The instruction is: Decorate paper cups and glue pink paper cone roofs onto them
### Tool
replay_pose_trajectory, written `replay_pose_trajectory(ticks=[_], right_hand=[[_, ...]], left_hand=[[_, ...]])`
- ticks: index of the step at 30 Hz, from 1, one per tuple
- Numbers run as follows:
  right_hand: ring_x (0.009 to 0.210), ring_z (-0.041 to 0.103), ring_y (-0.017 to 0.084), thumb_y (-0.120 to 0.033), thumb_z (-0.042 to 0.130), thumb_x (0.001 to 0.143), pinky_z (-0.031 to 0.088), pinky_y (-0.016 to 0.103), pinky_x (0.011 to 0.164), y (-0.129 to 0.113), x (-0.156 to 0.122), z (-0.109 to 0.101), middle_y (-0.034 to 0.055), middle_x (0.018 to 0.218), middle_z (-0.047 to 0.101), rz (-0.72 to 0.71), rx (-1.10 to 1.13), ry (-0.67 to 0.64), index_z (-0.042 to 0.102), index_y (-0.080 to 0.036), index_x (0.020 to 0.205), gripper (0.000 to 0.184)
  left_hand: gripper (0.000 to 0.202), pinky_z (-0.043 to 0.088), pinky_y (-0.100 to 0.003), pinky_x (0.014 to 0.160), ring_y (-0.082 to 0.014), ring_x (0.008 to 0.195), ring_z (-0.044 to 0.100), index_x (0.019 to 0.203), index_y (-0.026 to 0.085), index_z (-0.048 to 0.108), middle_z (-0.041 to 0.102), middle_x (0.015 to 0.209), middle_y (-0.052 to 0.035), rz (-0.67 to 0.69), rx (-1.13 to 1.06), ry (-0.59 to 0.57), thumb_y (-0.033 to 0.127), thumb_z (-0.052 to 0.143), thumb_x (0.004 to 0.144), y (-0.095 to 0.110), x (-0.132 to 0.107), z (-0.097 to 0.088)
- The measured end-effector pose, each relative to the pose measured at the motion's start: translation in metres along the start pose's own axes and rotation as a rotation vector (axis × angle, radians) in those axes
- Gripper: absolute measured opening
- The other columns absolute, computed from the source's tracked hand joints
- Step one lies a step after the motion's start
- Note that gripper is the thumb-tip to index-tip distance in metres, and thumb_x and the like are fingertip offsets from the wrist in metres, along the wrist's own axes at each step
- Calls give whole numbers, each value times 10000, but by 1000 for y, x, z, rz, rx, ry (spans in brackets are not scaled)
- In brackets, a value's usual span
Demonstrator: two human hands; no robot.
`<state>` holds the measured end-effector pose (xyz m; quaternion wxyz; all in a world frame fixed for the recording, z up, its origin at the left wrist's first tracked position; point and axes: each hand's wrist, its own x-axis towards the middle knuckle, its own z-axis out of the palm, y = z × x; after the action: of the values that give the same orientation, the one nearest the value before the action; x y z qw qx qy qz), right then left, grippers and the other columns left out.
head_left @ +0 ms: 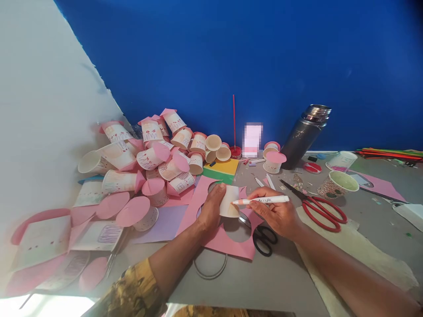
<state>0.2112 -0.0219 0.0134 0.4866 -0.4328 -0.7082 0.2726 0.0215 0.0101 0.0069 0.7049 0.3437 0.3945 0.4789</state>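
In the middle of the head view, my left hand (212, 207) is closed round a white paper cup (229, 198), holding it from its left side. My right hand (276, 212) grips a white acrylic marker (271, 200) whose orange-peach tip touches or nearly touches the cup's side. A pale peach patch shows on the cup near that tip. Under both hands lies a pink paper sheet (243, 248) with round cut-outs. Black-handled scissors (264, 240) lie partly beneath this sheet.
A heap of decorated paper cups (150, 159) with pink discs fills the left side. Red-handled scissors (319, 211) lie to the right, near a patterned cup (337, 184). A dark metal flask (302, 137) leans by the blue wall (198, 57). Loose markers (270, 181) and paper scraps lie around.
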Motion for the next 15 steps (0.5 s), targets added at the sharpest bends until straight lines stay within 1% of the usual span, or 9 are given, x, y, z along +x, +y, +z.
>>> replay_pose_trajectory(ticks=[5, 10, 15], right_hand=[[637, 665, 168, -476, 617, 976, 506, 264, 556, 0, 1, -2, 33, 755, 741, 17, -37, 8, 708, -227, 944, 267], [664, 675, 174, -420, 614, 978, 527, 295, 614, -3, 2, 0, 33, 777, 749, -52, -99, -17, 707, -231, 931, 216], [623, 651, 170, -429, 604, 980, 517, 301, 590, -5, 2, -1, 32, 749, 734, -48, -95, -1, 705, -227, 918, 234]], left_hand=[[406, 398, -270, 556, -140, 596, 492, 856, 208, 557, 522, 715, 21, 10, 15, 28, 588, 698, 844, -2, 2, -2], [415, 361, -266, 547, -149, 610, 486, 882, 205, 609, 531, 718, 12, 52, 61, 8, 609, 697, 840, -8, 6, -5], [422, 366, -276, 559, -162, 623, 492, 895, 208, 631, 549, 738, -1, 79, 92, 10, 621, 694, 836, -8, 6, -6]])
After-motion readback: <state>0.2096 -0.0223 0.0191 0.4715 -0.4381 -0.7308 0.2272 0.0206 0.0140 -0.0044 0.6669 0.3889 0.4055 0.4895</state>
